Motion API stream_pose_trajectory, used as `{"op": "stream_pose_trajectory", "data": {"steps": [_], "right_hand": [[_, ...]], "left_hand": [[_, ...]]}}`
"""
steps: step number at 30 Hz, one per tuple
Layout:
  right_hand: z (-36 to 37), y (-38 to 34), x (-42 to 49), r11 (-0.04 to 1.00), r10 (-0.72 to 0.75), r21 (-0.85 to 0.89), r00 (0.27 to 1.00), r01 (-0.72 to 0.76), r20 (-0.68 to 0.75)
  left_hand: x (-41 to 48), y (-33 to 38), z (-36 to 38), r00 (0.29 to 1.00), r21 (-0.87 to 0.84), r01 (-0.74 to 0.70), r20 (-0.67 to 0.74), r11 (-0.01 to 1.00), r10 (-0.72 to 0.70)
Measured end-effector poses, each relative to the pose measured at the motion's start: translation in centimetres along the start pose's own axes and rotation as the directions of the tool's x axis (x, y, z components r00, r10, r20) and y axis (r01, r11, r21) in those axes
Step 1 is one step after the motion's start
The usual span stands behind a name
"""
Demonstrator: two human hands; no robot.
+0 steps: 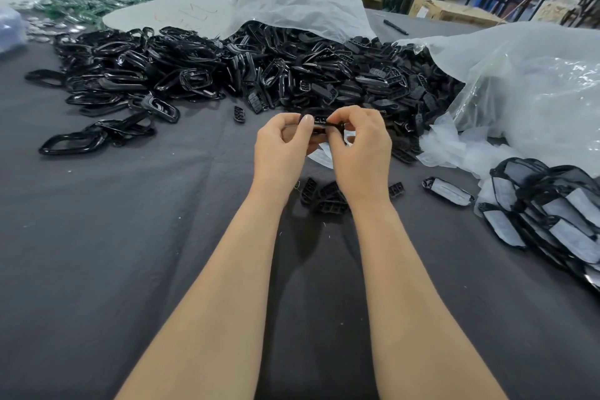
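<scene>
The person is holding a small black part (319,122) up over the table (130,237), a little above the dark cloth and just in front of the big heap. The left hand (281,143) is pinching its left end with the thumb on top. The right hand (360,146) is curling its fingers around the right end. Both hands are closed tight on it, and I cannot tell if it is one piece or two being pressed together.

I think the main risk is a slip. The grip is only at the fingertips, and if the pressing is uneven the part may be jumping out. At twelve o'clock from the hands the pile of grid pieces (373,81) is lying, and at ten o'clock the pile of frames (146,75); a dropped part is getting lost there among the same black shapes.

At six o'clock, just under the wrists, a few loose pieces (324,196) are lying, and a lowering forearm may be pushing them away. At four o'clock the stack of finished pieces (552,214) is leaning, so a wide elbow could be tipping it.
</scene>
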State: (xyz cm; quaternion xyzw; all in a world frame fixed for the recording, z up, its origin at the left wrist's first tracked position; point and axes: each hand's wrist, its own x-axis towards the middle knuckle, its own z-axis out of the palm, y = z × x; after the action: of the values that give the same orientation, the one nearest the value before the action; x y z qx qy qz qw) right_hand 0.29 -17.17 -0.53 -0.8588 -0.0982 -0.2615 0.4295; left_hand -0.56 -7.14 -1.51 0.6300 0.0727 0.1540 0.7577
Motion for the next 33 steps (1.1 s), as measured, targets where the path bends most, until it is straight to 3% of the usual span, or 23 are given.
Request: {"op": "stream_pose_trajectory", "data": {"steps": [7, 11, 13, 15, 19, 21, 26, 30, 33], "right_hand": [[0.0, 0.0, -0.1, 1.0, -0.004, 0.01, 0.999, 0.003, 0.05], [-0.2, 0.3, 0.2, 0.979, 0.116, 0.171, 0.993, -0.115, 0.006], [-0.5, 0.5, 0.6, 0.902, 0.265, 0.346, 0.964, -0.257, 0.026], [-0.8, 0.7, 0.8, 0.799, 0.36, 0.466, 0.923, -0.38, 0.134], [-0.6, 0.8, 0.7, 0.764, 0.356, 0.501, 0.913, -0.407, 0.2], [-0.6, 0.8, 0.8, 0.723, 0.374, 0.543, 0.902, -0.428, 0.213], [-1.1, 0.8, 1.0, 0.457, 0.404, 0.682, 0.817, -0.57, 0.412], [-1.2, 0.8, 0.9, 0.492, 0.408, 0.645, 0.809, -0.585, 0.424], [-0.8, 0.8, 0.8, 0.672, 0.421, 0.526, 0.854, -0.52, 0.307]], "left_hand": [[0.0, 0.1, -0.1, 1.0, 0.013, 0.003, 0.02, 1.0, -0.004], [0.0, 0.0, -0.1, 1.0, 0.054, -0.005, 0.011, 0.999, 0.005], [0.1, -0.1, -0.1, 1.0, 0.081, -0.019, 0.019, 0.997, 0.017], [0.0, -0.1, 0.0, 0.999, 0.11, -0.027, 0.03, 0.994, 0.024], [0.0, -0.2, -0.1, 0.999, 0.124, -0.037, 0.039, 0.992, 0.033], [-0.1, 0.0, -0.2, 0.998, 0.032, 0.003, 0.06, 0.999, -0.005], [-0.1, 0.5, -0.4, 0.975, -0.234, 0.186, 0.168, 0.954, -0.149], [-0.1, 0.5, -0.6, 0.964, -0.271, 0.231, 0.191, 0.934, -0.183], [-0.2, 0.2, -0.3, 0.989, -0.094, 0.125, 0.088, 0.988, -0.116]]}}
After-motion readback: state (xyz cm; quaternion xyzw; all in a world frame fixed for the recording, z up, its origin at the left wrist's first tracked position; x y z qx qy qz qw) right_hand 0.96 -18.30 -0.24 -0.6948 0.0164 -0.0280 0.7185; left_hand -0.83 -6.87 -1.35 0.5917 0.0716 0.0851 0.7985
